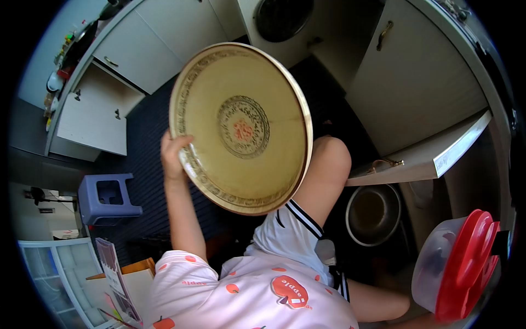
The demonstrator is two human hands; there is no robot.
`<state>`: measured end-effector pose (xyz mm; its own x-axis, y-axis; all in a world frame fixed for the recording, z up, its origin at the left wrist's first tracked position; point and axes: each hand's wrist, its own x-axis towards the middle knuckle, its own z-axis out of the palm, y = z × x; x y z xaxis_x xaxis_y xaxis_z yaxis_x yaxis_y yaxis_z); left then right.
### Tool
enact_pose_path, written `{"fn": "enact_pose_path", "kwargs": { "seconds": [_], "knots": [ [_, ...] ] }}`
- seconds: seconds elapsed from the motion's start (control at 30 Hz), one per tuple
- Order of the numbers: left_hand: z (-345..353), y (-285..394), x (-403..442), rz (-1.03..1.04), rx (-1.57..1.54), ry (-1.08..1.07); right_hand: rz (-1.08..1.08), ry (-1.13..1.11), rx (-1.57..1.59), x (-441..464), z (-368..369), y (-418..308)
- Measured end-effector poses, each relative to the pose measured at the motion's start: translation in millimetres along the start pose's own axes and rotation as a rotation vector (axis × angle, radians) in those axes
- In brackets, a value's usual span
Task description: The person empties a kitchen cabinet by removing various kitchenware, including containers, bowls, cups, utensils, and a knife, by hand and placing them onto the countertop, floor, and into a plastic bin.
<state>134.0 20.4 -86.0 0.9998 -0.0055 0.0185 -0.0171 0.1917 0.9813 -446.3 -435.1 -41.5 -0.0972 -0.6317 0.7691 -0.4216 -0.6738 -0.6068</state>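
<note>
My left hand (174, 156) grips the left rim of a large round tray (279, 131), fingers curled over the edge. The tray is olive-yellow with a pale rim, a dark patterned border and a red mark in its central ring. It is raised and tilted above my left knee. At the lower right is a clear plastic container (433, 268) with a red lid (474, 263). A sliver of skin, seemingly my right forearm, shows below the container; my right hand's fingers are hidden, so I cannot tell whether they hold it.
A metal basin (373, 215) sits in the low space to the right, beside a pulled-out cabinet door (422, 159) with a brass handle. A blue plastic stool (109, 198) stands on the dark floor mat at left. Another cabinet door (93, 123) hangs open. A washing machine (282, 19) is ahead.
</note>
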Motion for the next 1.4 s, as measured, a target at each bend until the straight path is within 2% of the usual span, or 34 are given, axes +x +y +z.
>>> {"fn": "enact_pose_path", "kwargs": {
  "seconds": [0.23,0.4,0.57,0.7,0.83,1.03,1.07,1.13,1.4],
  "knots": [
    [22.2,-33.4,-4.2,-0.213,-0.433,-0.103,0.037,-0.002,0.013,-11.5,3.2,20.6],
    [11.7,-64.5,1.7,-0.158,-0.651,-0.263,0.057,0.002,0.031,-19.8,6.2,33.4],
    [34.4,-62.0,-7.7,-0.112,-0.914,-0.561,0.065,0.004,0.035,-25.4,5.0,41.3],
    [52.8,-57.2,-11.4,-0.113,-1.028,-0.771,0.079,-0.003,0.039,-29.7,5.6,47.6],
    [66.1,-53.5,-10.6,-0.124,-1.077,-0.894,0.089,-0.012,0.048,-32.9,8.0,54.2],
    [79.8,-53.0,-7.0,-0.131,-1.101,-0.957,0.109,-0.031,0.073,-36.7,16.4,65.9],
    [83.4,-53.2,-3.6,-0.029,-1.049,-0.993,0.11,-0.034,0.078,-37.2,19.0,68.1],
    [87.6,-51.4,-4.7,-0.04,-1.082,-0.995,0.11,-0.043,0.086,-36.5,21.0,70.1],
    [81.5,-39.6,-18.8,-0.017,-1.075,-0.888,0.097,-0.077,0.114,-33.4,30.9,72.8]
  ]
}}
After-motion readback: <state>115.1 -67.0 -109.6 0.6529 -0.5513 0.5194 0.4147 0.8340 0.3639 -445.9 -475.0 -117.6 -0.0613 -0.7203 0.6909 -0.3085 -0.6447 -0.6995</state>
